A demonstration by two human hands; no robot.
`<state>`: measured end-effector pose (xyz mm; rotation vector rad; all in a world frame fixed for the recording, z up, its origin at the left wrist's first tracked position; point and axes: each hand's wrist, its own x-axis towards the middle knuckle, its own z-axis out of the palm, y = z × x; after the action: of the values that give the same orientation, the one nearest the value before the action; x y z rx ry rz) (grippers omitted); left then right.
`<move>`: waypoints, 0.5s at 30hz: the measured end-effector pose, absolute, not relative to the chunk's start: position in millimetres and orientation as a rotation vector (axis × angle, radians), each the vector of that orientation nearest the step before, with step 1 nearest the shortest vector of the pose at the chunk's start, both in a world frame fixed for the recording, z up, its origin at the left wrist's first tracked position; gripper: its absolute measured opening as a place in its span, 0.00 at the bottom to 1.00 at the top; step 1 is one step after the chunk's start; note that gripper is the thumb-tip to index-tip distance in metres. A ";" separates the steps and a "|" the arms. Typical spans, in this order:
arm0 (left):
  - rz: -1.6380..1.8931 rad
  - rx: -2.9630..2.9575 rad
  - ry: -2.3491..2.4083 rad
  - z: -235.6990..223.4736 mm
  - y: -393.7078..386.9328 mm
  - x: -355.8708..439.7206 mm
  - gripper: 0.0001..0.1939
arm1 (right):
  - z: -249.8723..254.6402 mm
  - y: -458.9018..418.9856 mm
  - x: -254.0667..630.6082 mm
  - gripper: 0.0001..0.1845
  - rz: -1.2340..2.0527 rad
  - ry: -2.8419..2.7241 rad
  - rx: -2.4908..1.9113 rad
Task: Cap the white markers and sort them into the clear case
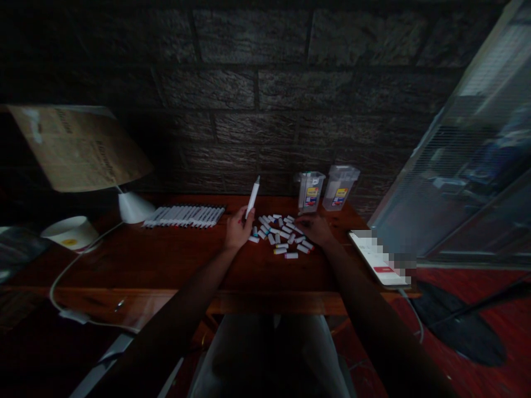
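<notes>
The left hand [239, 228] grasps a white marker [253, 200] by its lower part, thumb and fingers wrapped round the barrel, so that it stands nearly upright above the desk [157, 265], leaning a little right, its narrow grey tip uppermost. The right hand [316, 228] is low at the right side of a scatter of short white caps [284, 234], fingers bent towards them; from where I stand I cannot tell whether it has hold of one.

The marker looks light and stiff, probably smooth plastic that could turn in a loose grip. I would take it round the middle or lower barrel, clear of the tip, which seems the delicate end. The caps look small, hard and apt to roll, some with coloured ends; a pinch across the sides should suit them.

Left of the left hand, a row of markers [185, 216] lies side by side. Beyond the caps, on the far right of the desk, stand two clear plastic containers [311, 192] with bright labels. A tablet [381, 265] lies at the right edge. Far to the left are a lamp [83, 146] and, nearer, a white bowl [70, 233]. A dark brick wall [224, 88] closes the far side.
</notes>
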<state>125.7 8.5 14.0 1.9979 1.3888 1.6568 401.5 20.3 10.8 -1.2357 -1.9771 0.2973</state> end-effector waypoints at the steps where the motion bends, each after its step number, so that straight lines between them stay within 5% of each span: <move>1: 1.658 1.994 1.391 13.8 8.6 125.8 0.14 | 9.7 21.6 402.2 0.07 0.276 -1.973 -1.238; 15: 1.623 2.035 1.396 7.9 12.3 124.8 0.16 | 12.4 19.6 379.1 0.10 -0.124 -2.064 -1.211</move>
<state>124.8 12.3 7.9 2.0346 1.3962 1.6226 379.1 19.6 12.4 -1.2105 -2.0641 -0.1242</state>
